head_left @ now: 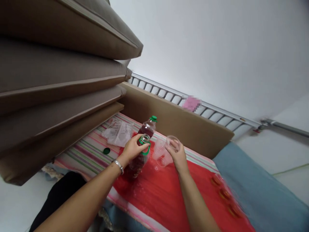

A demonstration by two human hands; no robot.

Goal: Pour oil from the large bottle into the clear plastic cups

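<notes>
My left hand is wrapped round the neck of an uncapped bottle with dark red liquid and a green ring. In my right hand is a clear plastic cup, its rim facing up. More clear cups are beside it, between my hands; whether they touch it is unclear. Behind the held bottle stands a second bottle with a green cap. A loose green cap lies on the striped cloth to the left.
A crumpled clear plastic bag lies left of the bottles. Red sheeting covers much of the striped cloth. Stacked brown cushions rise at the left. A brown board and metal railing run behind.
</notes>
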